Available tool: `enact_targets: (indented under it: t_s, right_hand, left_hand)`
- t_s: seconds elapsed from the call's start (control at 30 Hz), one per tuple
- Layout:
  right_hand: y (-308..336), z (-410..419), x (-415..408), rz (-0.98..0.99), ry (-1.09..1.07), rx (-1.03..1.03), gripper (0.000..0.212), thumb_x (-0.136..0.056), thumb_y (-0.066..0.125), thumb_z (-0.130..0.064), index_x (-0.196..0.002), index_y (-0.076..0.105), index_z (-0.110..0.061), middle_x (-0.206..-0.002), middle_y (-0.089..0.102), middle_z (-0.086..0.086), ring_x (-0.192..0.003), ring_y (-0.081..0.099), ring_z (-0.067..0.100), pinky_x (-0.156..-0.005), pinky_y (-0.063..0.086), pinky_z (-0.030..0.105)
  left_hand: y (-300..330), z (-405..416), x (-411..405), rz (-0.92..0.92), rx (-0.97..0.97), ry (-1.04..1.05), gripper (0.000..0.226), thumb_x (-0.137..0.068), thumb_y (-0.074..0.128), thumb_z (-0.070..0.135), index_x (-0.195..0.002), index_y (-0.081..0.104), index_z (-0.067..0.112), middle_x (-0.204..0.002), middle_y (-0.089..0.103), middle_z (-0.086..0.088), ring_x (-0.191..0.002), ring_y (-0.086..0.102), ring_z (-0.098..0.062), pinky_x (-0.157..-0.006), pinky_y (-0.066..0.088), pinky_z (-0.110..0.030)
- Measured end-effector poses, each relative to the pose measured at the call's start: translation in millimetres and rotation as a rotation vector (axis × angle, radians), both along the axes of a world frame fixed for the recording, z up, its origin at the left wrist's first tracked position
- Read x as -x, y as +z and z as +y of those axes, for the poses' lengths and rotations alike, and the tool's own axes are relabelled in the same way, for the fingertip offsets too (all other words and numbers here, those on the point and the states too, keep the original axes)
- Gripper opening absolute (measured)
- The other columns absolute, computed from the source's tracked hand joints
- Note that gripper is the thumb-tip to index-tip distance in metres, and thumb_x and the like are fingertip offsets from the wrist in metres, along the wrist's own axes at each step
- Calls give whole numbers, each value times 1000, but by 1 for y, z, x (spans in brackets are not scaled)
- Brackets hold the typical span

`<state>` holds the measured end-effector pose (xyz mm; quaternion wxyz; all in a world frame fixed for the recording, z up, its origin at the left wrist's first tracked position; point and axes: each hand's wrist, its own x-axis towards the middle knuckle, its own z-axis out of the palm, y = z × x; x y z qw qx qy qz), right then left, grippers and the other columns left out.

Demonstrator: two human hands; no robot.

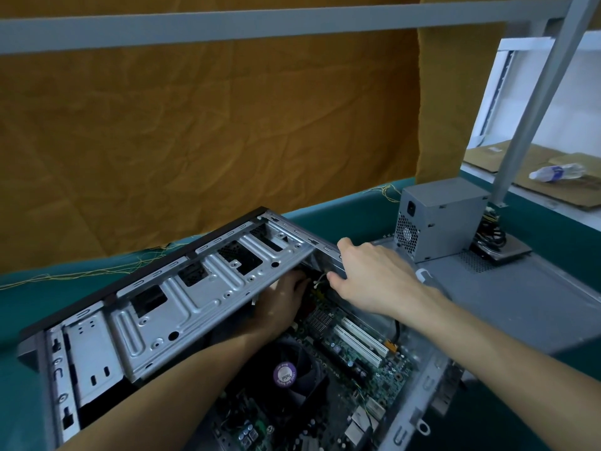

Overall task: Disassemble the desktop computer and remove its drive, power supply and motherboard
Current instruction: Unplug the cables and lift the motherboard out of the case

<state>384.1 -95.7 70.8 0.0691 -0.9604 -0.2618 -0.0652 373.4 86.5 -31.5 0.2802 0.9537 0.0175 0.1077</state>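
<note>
The open desktop case (182,307) lies on the green table, its silver drive cage tilted up on the left. Inside sits the green motherboard (351,362) with white slots and a black cooler fan (286,375). My left hand (279,304) reaches under the far end of the drive cage; its fingers are hidden in shadow. My right hand (367,271) grips the case's far corner edge, fingers curled over the metal beside white wires. The grey power supply (439,219) stands outside the case on the grey side panel (507,294), its cables trailing behind.
An orange cloth hangs behind the table. A grey frame post (533,102) stands right of the power supply. A dark flat drive (507,252) lies by the power supply cables. Cardboard and a plastic bottle (556,172) lie on the far right surface.
</note>
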Motion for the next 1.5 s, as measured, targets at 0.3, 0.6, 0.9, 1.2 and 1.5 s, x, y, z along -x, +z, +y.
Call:
enact_targets:
  t_s: [0.3, 0.6, 0.9, 1.2, 1.5]
  right_hand:
    - [4, 0, -2, 36, 27, -18, 33, -100, 52, -46, -92, 40, -17, -67, 49, -1, -62, 51, 24, -52, 31, 36]
    - [9, 1, 6, -49, 54, -208, 29, -99, 57, -39, -112, 48, -15, -99, 58, 1, -87, 57, 24, -68, 47, 38]
    - [6, 22, 43, 568, 109, -194, 46, -104, 40, -49, -102, 66, -10, -97, 70, 12, -87, 67, 27, -83, 55, 42]
    - [15, 39, 36, 870, 11, -458, 23, -103, 39, 2, -103, 61, -6, -74, 70, 9, -54, 60, 15, -47, 43, 23]
    - [15, 43, 27, 477, -63, -588, 25, -96, 44, -11, -94, 66, -21, -61, 72, -1, -45, 60, 10, -49, 44, 27]
  left_hand:
    - [18, -9, 6, 120, 175, 150, 34, -105, 51, 36, -126, 68, 16, -123, 69, -3, -97, 65, -18, -76, 45, -25]
    - [44, -22, 40, 250, 145, 20, 31, -100, 60, 29, -79, 69, 9, -72, 64, -2, -60, 52, -13, -55, 38, -26]
    - [84, -22, 107, 155, 197, -226, 15, -95, 63, 15, -90, 75, 7, -76, 70, -4, -57, 52, -5, -61, 46, -28]
    - [114, 24, 142, 347, 127, -183, 32, -102, 46, 12, -126, 66, 16, -116, 67, 3, -103, 63, -14, -84, 47, -17]
    - [85, 61, 164, 832, -334, -9, 20, -100, 41, 20, -118, 48, 16, -130, 56, -10, -102, 57, -26, -87, 49, -37]
